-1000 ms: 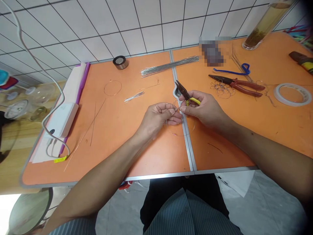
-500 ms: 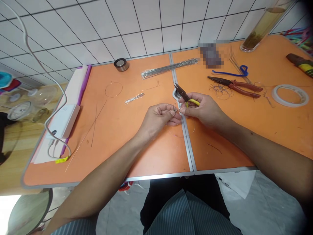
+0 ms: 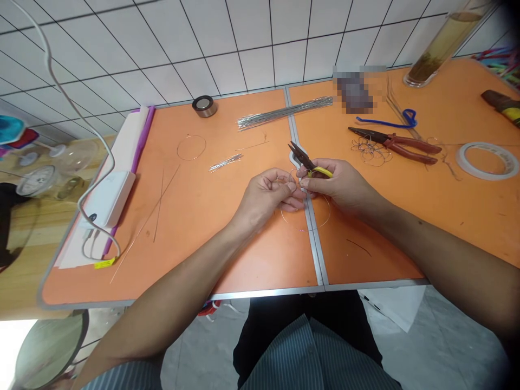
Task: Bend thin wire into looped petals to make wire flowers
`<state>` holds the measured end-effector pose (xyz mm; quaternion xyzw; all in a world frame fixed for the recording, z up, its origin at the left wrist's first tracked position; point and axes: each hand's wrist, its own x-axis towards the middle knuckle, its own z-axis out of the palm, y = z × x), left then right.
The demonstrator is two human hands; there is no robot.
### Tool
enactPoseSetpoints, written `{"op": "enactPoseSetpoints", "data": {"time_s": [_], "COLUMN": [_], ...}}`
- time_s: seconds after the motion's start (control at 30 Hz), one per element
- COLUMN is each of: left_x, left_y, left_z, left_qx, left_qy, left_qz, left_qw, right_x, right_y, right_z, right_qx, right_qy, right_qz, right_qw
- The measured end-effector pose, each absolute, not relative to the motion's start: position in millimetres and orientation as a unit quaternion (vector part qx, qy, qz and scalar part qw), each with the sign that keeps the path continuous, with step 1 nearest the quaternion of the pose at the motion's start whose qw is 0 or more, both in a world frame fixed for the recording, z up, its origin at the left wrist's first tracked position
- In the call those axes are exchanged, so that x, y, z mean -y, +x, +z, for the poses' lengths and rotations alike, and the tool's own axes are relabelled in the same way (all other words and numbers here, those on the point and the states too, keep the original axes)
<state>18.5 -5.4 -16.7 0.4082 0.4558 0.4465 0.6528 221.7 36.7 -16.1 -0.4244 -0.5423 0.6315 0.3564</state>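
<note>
Over the metal seam of the orange table, my left hand [image 3: 271, 195] is closed, thumb and fingers pinching thin wire. A loop of that wire [image 3: 299, 231] hangs below the fingertips and shows faintly against the table. My right hand [image 3: 339, 181] is wrapped round small pliers with yellow handles [image 3: 322, 171]; their dark jaws [image 3: 298, 153] point up and left, away from the wire. The right thumb and fingertips almost meet the left fingertips, where fine wire shows between them. How the wire is bent there is too small to make out.
Red-handled long-nose pliers [image 3: 394, 145] lie beside tangled wire [image 3: 368, 151] and a white tape roll [image 3: 485, 161]. A long wire bundle [image 3: 284, 113], a short bundle [image 3: 226, 162], a wire ring [image 3: 191, 148] and dark tape [image 3: 204, 106] lie further back. A white box [image 3: 109, 200] stands left.
The whole view has shifted slightly. The wire loop under my hands now shows more fully. Both hands keep nearly the same pose, and the pliers stay in my right hand.
</note>
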Motion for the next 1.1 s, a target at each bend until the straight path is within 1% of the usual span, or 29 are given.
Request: {"op": "enactPoseSetpoints", "data": {"time_s": [0.27, 0.5, 0.73, 1.1], "left_x": [8.6, 6.3, 6.0, 6.9], "left_y": [22.1, 19.2, 22.8, 23.4], "left_z": [-15.1, -13.9, -14.3, -16.4], "left_qx": [-0.466, -0.486, -0.493, -0.499], "left_qy": [0.431, 0.44, 0.406, 0.384], "left_qz": [0.44, 0.458, 0.491, 0.503], "left_qw": [0.635, 0.601, 0.592, 0.592], "right_x": [-34.7, -32.7, -31.1, -33.2], "right_y": [219.4, 220.6, 220.1, 219.6], "right_z": [-10.0, -7.5, -6.7, -12.5], "right_qx": [0.566, 0.606, 0.6, 0.595], "right_qy": [-0.443, -0.449, -0.451, -0.447], "right_qz": [0.595, 0.563, 0.558, 0.569], "right_qw": [0.359, 0.34, 0.354, 0.349]}}
